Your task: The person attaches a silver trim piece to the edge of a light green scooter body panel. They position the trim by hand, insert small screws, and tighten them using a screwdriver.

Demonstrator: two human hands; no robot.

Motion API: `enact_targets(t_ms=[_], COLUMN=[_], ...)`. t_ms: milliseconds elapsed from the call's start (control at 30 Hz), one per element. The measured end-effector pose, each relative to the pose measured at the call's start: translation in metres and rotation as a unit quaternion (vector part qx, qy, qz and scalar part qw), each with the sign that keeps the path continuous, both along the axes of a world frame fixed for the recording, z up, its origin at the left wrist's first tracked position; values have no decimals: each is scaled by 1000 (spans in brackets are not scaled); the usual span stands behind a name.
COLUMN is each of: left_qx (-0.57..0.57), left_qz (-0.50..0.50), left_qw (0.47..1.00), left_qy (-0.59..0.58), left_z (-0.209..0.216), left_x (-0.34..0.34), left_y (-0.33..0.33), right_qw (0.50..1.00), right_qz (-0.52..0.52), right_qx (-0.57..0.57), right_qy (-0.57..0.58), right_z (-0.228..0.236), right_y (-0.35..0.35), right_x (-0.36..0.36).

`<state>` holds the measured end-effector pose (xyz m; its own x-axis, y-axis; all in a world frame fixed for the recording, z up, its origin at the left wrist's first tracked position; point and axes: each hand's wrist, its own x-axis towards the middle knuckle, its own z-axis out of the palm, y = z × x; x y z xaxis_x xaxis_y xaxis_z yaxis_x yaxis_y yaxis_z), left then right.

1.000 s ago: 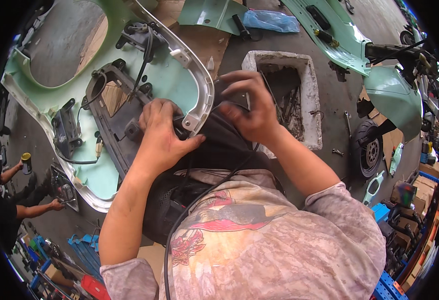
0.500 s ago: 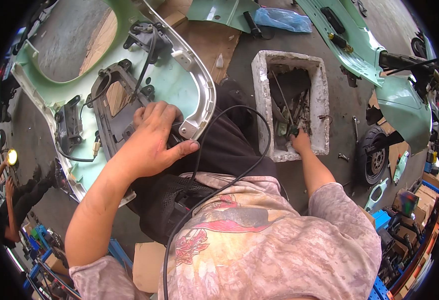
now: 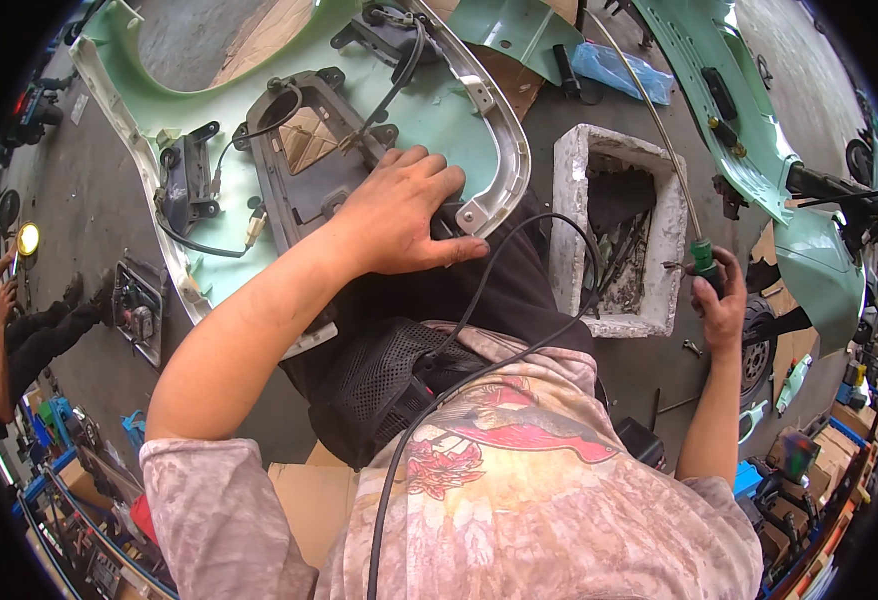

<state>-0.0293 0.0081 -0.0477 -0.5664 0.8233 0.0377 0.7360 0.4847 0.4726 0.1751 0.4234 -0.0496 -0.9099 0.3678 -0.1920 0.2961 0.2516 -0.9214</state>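
Observation:
In my right hand (image 3: 724,308) is a long screwdriver (image 3: 701,256), its green handle in my closed fingers and its thin metal shaft pointing up and away past the box. A worn white foam box (image 3: 569,235) with tools inside stands just left of that hand. My left hand (image 3: 404,215) grips the near edge of a large pale-green vehicle panel (image 3: 467,150), fingers bent over it and thumb along the silver rim. A dark plastic frame (image 3: 334,172) and wired brackets are fixed to the panel's inner face. The left fingertips are partly hidden.
A black cable (image 3: 381,520) runs over my shirt and lap. Other green panels (image 3: 724,100) lie at the far right, near a small wheel (image 3: 756,345). A blue plastic bag (image 3: 619,70) lies beyond the box. Another person's hands hold a lit round lamp (image 3: 28,239) at far left.
My right hand has come up out of the foam box and moved right, bringing the screwdriver with it. The left hand stays on the panel while the whole view shifts.

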Motion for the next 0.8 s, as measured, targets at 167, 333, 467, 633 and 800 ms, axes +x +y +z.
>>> enact_targets(t_ms=[167, 333, 467, 633, 800], left_qx=[-15, -45, -45, -46, -43], left_qz=[93, 118, 121, 124, 125], left_qw=[995, 992, 991, 991, 991], left_qy=[23, 17, 28, 29, 25], left_z=[-17, -19, -22, -24, -23], left_x=[-32, -39, -36, -33, -33], left_y=[11, 18, 15, 15, 14], right_qw=[951, 887, 859, 838, 838], right_qz=[168, 236, 268, 284, 284], right_qx=[255, 397, 436, 466, 466], right_qy=[48, 15, 7, 20, 13], right_z=[130, 201, 217, 222, 226], right_y=[-30, -47, -59, -64, -67], right_x=[-26, -31, -33, -33, -29])
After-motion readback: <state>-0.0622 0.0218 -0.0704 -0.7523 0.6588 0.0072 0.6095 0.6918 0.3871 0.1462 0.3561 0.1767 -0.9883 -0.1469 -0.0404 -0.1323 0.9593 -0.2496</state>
